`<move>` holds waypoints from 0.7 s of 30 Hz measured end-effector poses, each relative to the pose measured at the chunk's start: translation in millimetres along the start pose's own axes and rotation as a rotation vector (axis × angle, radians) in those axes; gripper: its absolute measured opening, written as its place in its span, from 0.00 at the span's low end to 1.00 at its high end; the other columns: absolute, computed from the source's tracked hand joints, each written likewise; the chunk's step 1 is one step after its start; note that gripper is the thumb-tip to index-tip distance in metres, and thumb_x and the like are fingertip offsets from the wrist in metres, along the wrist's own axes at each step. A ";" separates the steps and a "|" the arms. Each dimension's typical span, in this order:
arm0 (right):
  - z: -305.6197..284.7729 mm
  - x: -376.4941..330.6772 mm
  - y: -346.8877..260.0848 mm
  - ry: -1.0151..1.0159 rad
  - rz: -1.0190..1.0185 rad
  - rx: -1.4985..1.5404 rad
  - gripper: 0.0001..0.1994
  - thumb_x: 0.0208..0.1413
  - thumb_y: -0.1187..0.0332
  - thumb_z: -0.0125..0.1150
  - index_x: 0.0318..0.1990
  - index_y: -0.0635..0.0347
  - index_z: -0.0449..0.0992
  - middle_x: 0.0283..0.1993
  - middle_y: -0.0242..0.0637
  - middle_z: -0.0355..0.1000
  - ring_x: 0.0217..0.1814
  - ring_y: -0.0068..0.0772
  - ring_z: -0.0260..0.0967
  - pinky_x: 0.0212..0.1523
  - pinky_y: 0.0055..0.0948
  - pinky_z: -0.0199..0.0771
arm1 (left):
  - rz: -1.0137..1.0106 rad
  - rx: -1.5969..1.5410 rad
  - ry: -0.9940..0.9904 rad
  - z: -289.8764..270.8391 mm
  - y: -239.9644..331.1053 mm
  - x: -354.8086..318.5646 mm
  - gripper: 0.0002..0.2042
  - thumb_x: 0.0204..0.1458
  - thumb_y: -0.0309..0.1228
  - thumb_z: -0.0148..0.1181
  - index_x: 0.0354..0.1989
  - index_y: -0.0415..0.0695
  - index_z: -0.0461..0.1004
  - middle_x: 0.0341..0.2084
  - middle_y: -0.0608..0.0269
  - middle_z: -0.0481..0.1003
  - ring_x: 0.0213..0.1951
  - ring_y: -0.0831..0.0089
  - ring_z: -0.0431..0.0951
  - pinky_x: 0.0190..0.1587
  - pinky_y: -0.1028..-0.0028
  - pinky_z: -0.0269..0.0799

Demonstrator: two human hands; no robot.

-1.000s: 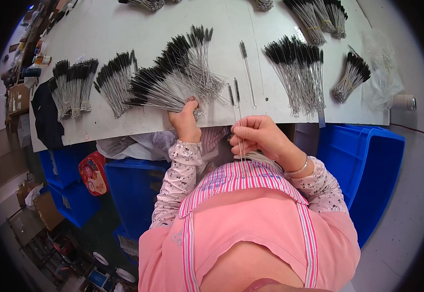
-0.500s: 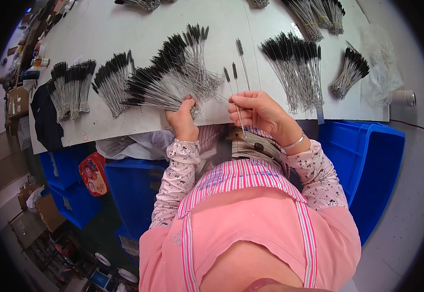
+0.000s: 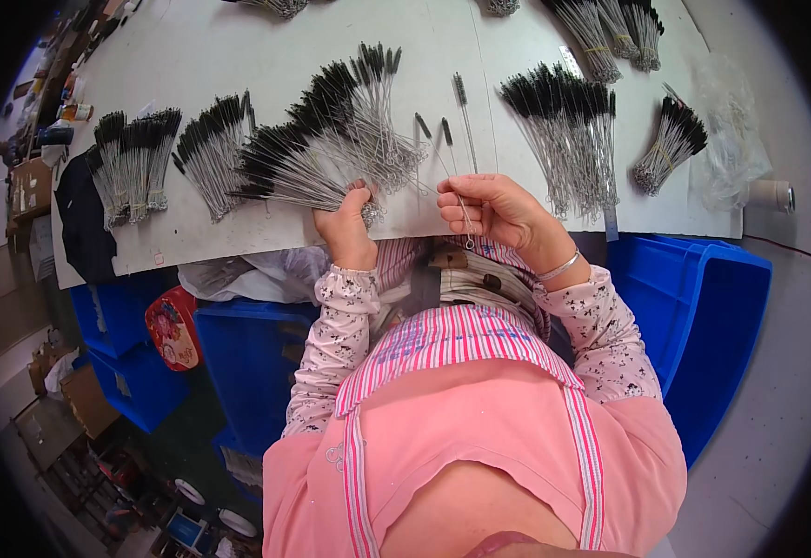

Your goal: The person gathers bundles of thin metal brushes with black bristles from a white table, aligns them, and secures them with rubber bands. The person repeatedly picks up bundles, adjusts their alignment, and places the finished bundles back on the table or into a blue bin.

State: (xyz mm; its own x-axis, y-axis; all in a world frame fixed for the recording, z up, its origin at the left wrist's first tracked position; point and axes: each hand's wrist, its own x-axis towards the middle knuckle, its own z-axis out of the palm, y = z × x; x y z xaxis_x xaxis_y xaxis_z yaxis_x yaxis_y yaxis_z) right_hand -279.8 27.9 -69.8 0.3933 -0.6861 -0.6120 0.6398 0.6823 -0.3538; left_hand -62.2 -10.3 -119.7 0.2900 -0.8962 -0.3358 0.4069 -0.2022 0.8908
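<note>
My left hand (image 3: 347, 230) is closed around the looped wire ends at the near edge of a fanned pile of thin black-bristled wire brushes (image 3: 275, 163). More brushes of the same pile (image 3: 368, 112) spread away behind it. To the right, my right hand (image 3: 503, 212) pinches thin wire brushes between thumb and fingers. Two black tips (image 3: 447, 132) rise above the grip, and a looped wire end (image 3: 470, 243) hangs below. Another brush (image 3: 461, 89) lies just beyond, its lower end hidden behind this hand.
Bundles of brushes lie at left (image 3: 138, 163), at right (image 3: 564, 130) and at far right (image 3: 671, 139) on the white table (image 3: 266, 246). Blue bins (image 3: 703, 307) stand below its edge. A clear plastic bag (image 3: 731, 121) and a spool (image 3: 771, 196) are at the right.
The two brush tips above my right hand have spread apart, the left one leaning further left. The wire loop beneath that hand shows more plainly. My left hand keeps its hold.
</note>
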 end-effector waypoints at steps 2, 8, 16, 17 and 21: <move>1.2 -1.3 1.3 0.026 -0.002 -0.005 0.13 0.58 0.68 0.56 0.43 0.70 0.71 0.37 0.46 0.76 0.35 0.35 0.78 0.36 0.33 0.82 | 0.006 0.001 -0.010 -1.3 -1.1 0.0 0.20 0.40 0.12 0.55 0.46 0.32 0.68 0.37 0.57 0.73 0.36 0.68 0.76 0.39 0.68 0.78; 7.1 -4.8 2.3 0.080 -0.047 -0.059 0.12 0.59 0.68 0.53 0.44 0.70 0.70 0.36 0.47 0.75 0.34 0.37 0.78 0.36 0.34 0.81 | 0.008 0.010 -0.004 1.8 2.7 -2.4 0.20 0.39 0.13 0.55 0.46 0.32 0.69 0.37 0.57 0.73 0.37 0.68 0.76 0.40 0.68 0.78; 20.9 -7.4 4.5 0.181 -0.153 -0.098 0.11 0.60 0.68 0.52 0.44 0.68 0.67 0.34 0.48 0.75 0.31 0.37 0.77 0.34 0.34 0.82 | -0.009 0.011 -0.007 2.6 3.5 -2.4 0.20 0.39 0.13 0.56 0.45 0.32 0.70 0.37 0.57 0.74 0.37 0.68 0.76 0.40 0.69 0.77; 21.6 -7.3 4.4 0.187 -0.158 -0.103 0.11 0.59 0.68 0.52 0.43 0.68 0.67 0.34 0.47 0.75 0.31 0.37 0.77 0.33 0.33 0.82 | -0.004 0.015 -0.004 1.7 2.6 -1.8 0.20 0.39 0.13 0.56 0.45 0.32 0.70 0.37 0.57 0.74 0.37 0.68 0.76 0.40 0.69 0.78; 19.7 -2.8 5.9 0.189 -0.192 -0.143 0.11 0.59 0.67 0.53 0.42 0.68 0.69 0.34 0.46 0.75 0.30 0.35 0.77 0.33 0.32 0.81 | 0.003 0.017 0.003 -0.4 0.5 -1.0 0.19 0.40 0.13 0.56 0.45 0.32 0.70 0.37 0.57 0.74 0.37 0.68 0.76 0.40 0.69 0.78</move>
State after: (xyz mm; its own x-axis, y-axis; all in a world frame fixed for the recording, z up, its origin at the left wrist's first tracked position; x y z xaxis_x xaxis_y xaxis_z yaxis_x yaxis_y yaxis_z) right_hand -264.1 28.9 -56.3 0.1359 -0.7563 -0.6399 0.5859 0.5822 -0.5637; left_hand -61.9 -9.3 -119.1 0.2937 -0.8958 -0.3336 0.3912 -0.2058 0.8970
